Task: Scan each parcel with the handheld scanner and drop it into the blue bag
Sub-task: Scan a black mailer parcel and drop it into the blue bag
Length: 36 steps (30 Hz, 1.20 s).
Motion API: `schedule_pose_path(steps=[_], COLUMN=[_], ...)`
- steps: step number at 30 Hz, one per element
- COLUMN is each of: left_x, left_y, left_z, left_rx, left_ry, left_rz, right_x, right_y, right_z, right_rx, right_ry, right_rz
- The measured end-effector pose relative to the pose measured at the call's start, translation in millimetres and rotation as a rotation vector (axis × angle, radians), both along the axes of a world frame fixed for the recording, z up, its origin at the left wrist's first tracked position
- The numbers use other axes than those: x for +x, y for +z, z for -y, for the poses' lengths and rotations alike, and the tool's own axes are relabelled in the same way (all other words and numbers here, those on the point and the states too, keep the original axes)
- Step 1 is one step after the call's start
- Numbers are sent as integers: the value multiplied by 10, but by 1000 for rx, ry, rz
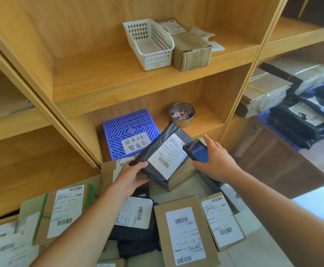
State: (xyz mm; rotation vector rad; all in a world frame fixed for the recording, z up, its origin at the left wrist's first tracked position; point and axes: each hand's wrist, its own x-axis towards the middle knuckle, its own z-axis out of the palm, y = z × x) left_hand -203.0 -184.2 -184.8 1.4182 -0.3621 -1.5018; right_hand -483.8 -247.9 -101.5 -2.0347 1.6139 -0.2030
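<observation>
Fingers (138, 179) of the left hand (130, 178) curl round the lower corner of a grey poly parcel (153, 149), thumb on top, holding it tilted above the cardboard parcels (186, 234) I see nearest on the table (253, 253). Their white barcode labels carry print too small for me to read. The right hand (217, 160) grips the handheld scanner (196, 151), its head at the edge of the held parcel's label (167, 153). Beyond, on the lower shelf (205, 122), a blue grid panel (122, 128) bears a handwritten Chinese note (136, 142) beside a steel bowl (182, 114). Higher up stand a white basket (149, 43) and a taped box (192, 49).
</observation>
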Motion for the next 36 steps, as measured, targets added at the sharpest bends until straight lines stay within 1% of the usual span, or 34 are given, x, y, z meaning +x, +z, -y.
schedule_pose_path(steps=[5, 9, 16, 25, 29, 30, 32, 36], left_x=[80, 131, 284, 546, 844, 998, 1156, 1599], left_y=[-44, 47, 80, 128, 169, 181, 211, 287], left_z=[-192, -341, -572, -908, -1267, -1465, -1691, -2392], left_rx=[-147, -212, -211, -180, -172, -180, -183, -173], left_ry=[111, 125, 188, 269, 399, 459, 503, 642], left_rz=[32, 55, 80, -25, -77, -77, -71, -50], right_x=[136, 292, 539, 849, 1239, 1457, 1712, 2477], right_y=[79, 157, 224, 207, 284, 290, 334, 392], right_z=[-63, -159, -284, -398, -551, -642, -762, -1189], right_rx=[61, 63, 24, 33, -17, -33, -63, -117], right_ry=[-14, 30, 32, 38, 169, 240, 312, 501], right_rz=[29, 35, 69, 67, 120, 125, 126, 125])
